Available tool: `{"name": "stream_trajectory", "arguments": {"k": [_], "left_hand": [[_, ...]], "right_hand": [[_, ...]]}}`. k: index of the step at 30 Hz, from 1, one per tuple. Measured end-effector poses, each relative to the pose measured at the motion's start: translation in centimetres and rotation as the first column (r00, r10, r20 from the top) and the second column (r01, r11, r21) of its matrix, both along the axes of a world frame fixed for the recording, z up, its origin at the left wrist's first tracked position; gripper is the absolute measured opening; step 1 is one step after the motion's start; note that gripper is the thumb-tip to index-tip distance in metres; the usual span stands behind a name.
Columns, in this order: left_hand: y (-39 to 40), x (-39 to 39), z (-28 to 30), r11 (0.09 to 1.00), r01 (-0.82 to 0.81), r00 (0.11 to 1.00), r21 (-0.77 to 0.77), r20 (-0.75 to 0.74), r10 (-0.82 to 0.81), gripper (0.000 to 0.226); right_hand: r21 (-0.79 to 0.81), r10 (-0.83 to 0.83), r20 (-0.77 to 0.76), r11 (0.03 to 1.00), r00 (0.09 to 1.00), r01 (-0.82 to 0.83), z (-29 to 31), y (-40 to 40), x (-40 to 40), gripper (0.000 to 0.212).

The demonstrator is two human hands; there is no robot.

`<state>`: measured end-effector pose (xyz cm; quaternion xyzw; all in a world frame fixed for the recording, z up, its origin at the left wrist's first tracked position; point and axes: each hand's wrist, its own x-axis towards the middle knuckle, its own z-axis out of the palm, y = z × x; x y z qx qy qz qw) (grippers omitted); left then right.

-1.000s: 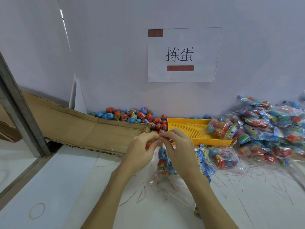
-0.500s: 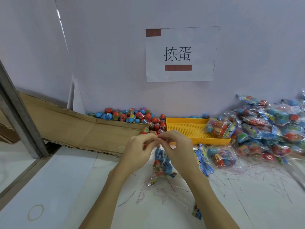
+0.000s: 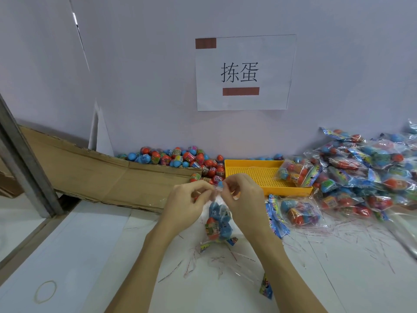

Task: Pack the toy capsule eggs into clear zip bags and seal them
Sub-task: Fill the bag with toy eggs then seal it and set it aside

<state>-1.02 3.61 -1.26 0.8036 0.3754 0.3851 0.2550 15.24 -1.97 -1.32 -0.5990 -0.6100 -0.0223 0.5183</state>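
a: in the head view, what do the two hands do?

b: both are raised a little over the white table (image 3: 94,245). the left hand (image 3: 184,205) and the right hand (image 3: 242,199) meet at the top edge of a clear zip bag (image 3: 217,219). the fingers of each hand are curled and pinch that top edge, very near to each other.

a: and where are the eggs?

b: some capsule eggs (image 3: 216,225), blue and red, are inside this bag, which hangs down between the two wrists. the bottom of the bag is near the table; if it touches, i cannot tell.

a: what is behind the hands?

b: a heap of loose eggs (image 3: 180,158) lies along the wall, behind a flat piece of cardboard (image 3: 101,175). just right of it is a yellow tray (image 3: 252,163) with a filled bag (image 3: 293,172) lying over its right side. one more packed bag (image 3: 297,211) lies on the table just beside the right hand, and a big pile of packed bags (image 3: 365,172) is at the far right.

a: something else?

b: a paper sign (image 3: 243,72) is on the wall, and thin strips (image 3: 225,260) lie scattered on the table under the arms.
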Motion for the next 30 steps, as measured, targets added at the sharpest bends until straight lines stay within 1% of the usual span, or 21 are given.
{"name": "stream_trajectory", "arguments": {"k": [3,5,10,12,15,18,22,27,30], "left_hand": [[0.6,-0.9,0.3,0.995,-0.063,0.996,-0.081,0.060,0.068,0.016],[0.7,-1.2,0.5,0.991,-0.066,0.992,-0.116,0.102,0.078,0.015],[0.2,-0.7,0.8,0.992,-0.051,0.991,-0.113,0.117,0.065,0.014],[0.0,-0.6,0.9,0.994,-0.027,0.991,-0.106,0.127,0.040,0.014],[-0.1,-0.5,0.8,0.996,0.007,0.993,-0.089,0.115,0.003,0.014],[-0.1,-0.5,0.6,0.999,0.005,0.998,-0.031,0.068,-0.003,0.015],[-0.5,-0.4,0.7,1.000,0.004,0.997,0.011,0.074,-0.005,0.018],[-0.8,-0.1,0.9,1.000,-0.014,1.000,0.014,0.021,0.014,0.014],[-0.8,-0.1,0.9,1.000,-0.009,1.000,-0.015,0.005,0.009,0.012]], "right_hand": [[0.026,-0.108,-0.131,0.993,0.985,0.112,0.1,-0.1,1.9,0.007],[0.046,-0.108,-0.160,0.992,0.981,0.117,0.1,-0.3,2.8,0.006],[0.100,0.107,-0.018,0.989,0.994,-0.105,0.2,-0.2,0.6,0.012],[0.102,0.144,0.042,0.984,0.989,-0.148,0.0,0.0,-0.6,0.014],[0.124,0.107,0.102,0.985,0.989,-0.120,-0.5,0.2,-1.3,0.017],[0.124,0.064,0.133,0.989,0.989,-0.080,-0.7,0.2,-1.1,0.018],[0.161,0.013,0.191,0.986,0.982,-0.045,-0.9,0.1,-1.1,0.020],[0.152,-0.031,0.186,0.988,0.982,0.002,-1.0,0.2,-1.6,0.009],[0.101,-0.050,0.131,0.994,0.990,0.037,-1.0,0.2,-1.7,0.004]]}}
